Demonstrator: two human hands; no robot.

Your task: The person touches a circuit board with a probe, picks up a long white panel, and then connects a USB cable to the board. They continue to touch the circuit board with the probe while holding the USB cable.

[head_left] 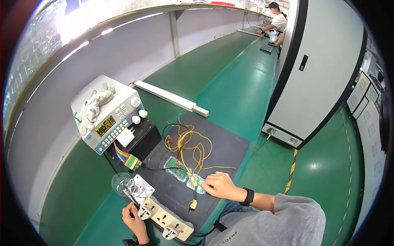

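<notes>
Right hand point(220, 185), lower centre of frame, fingers curled and pressing down on a small green circuit board point(196, 183), apparently pinching at the point where yellow wires point(189, 144) meet it; whether something tiny sits between the fingertips, impossible to tell. Left hand point(134, 216), at the lower left, closed loosely against the near end of a beige power strip point(166, 219), just below a clear glass bulb point(122, 182) standing on a small white base. Board lying on a dark mat point(223, 153) on the green table point(230, 82), beside a second green board point(175, 165) a little up and to the left; yellow wires looping upward from both toward mid-frame. Bench power supply point(111, 119) with a lit display at the left, white gloves point(93, 107) heaped on top, a ribbon cable point(121, 152) running down to a green connector. Seemingly mid-hookup: seating or holding a wire on the board while steadying the strip. Next move likely calling for a fine, steady touch at the wire end, board kept flat and pinned, loose loops kept clear of the sockets. Far upper right, another person at the same long table.
</notes>
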